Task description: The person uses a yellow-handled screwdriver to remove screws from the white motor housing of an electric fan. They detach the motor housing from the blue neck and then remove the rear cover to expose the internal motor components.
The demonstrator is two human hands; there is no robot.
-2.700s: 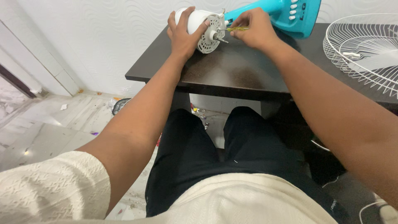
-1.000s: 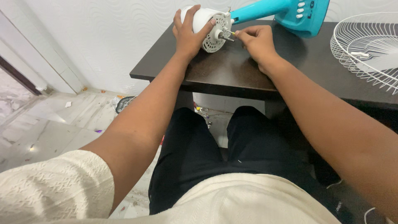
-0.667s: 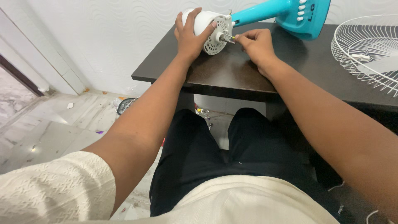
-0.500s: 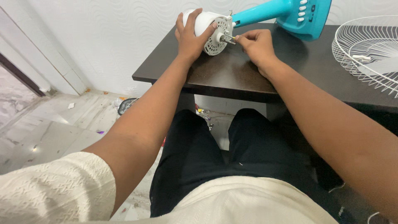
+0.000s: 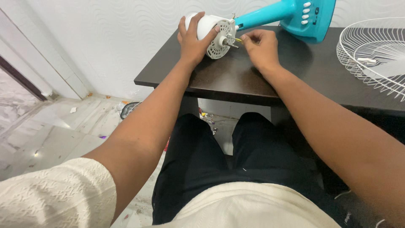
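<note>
— On the dark table [image 5: 236, 80] we have the white fan motor [image 5: 211, 28] lying on its side, right by the back wall. Which hand is on it?

— Our left hand [image 5: 192, 40]. Its fingers are spread wide and curl over the round white shell, and the thumb presses on the holey front plate.

— And our right hand [image 5: 260, 45]?

— Its fingertips are pressed together. They pinch the little yellow screwdriver [image 5: 237, 39], and the tip sits just beside the metal shaft [image 5: 231, 44] that sticks out of the motor.

— Is anything a holder for other things?

— Only the white wire fan guard [image 5: 371, 50], lying like a big bowl on the right side of the table. A small white piece lies in it. We cannot tell what it is.

— What else is near?

— The blue fan stand [image 5: 291, 14] with white buttons, touching the back of the motor.

— What changed from a moment ago?

— Not much. Our left hand stays on the shell. Our right hand has lifted a little, so the screwdriver now sits a bit higher by the shaft. A bit longer ago we held it flat, and more of the yellow handle showed.
</note>
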